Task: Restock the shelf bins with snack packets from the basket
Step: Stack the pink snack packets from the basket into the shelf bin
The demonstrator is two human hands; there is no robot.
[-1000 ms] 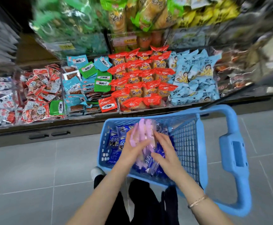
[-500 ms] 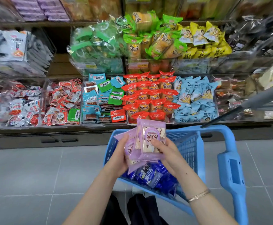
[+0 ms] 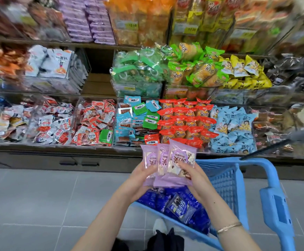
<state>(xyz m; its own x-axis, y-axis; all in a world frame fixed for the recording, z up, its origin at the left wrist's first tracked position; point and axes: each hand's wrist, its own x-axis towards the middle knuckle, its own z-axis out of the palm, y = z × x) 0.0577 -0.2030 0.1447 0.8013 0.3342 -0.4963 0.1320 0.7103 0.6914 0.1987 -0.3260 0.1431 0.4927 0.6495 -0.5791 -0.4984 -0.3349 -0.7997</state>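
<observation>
Grey tiled floor (image 3: 30,196) under a blue basket (image 3: 225,182) with dark blue packets (image 3: 181,208) inside. On the lowest shelf (image 3: 57,147), clear bins (image 3: 77,113) side by side: red-and-white packets (image 3: 93,124), blue and green sachets (image 3: 135,120), orange-red packets (image 3: 183,120), pale blue packets (image 3: 232,127). On the shelf above (image 3: 97,87), green packets (image 3: 138,73), yellow packets (image 3: 243,73) further right.

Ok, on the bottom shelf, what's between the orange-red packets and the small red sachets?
Light-blue and green sachets, in their own bin, lie between the orange-red packets and the red sachets. The head view shows it.
</observation>
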